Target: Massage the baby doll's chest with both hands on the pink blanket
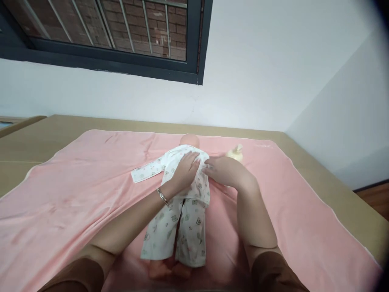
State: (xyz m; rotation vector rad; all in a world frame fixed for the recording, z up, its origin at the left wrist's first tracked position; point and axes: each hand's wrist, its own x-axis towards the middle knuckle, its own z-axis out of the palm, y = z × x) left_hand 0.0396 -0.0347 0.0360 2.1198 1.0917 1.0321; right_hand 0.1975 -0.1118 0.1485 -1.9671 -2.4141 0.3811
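A doll lies on its pink blanket (91, 174) with its bald head (190, 140) away from me. It wears a white patterned shirt (173, 158) and matching trousers (191, 231); its feet (161, 269) show below the hems. My left hand (187, 168) rests flat on the shirt's upper middle, fingers stretched out. At the shirt's right edge, near the shoulder, my right hand (223, 169) touches the cloth with its fingers extended and slightly apart. The left sleeve (147, 172) is spread out sideways. My right hand and wrist hide the right sleeve.
A pale yellow, rounded object with a tufted top (235, 153) sits just beyond my right wrist. The blanket covers much of a wooden table (304, 158). Behind it stand a white wall (243, 93) and a dark-framed, barred window (194, 67).
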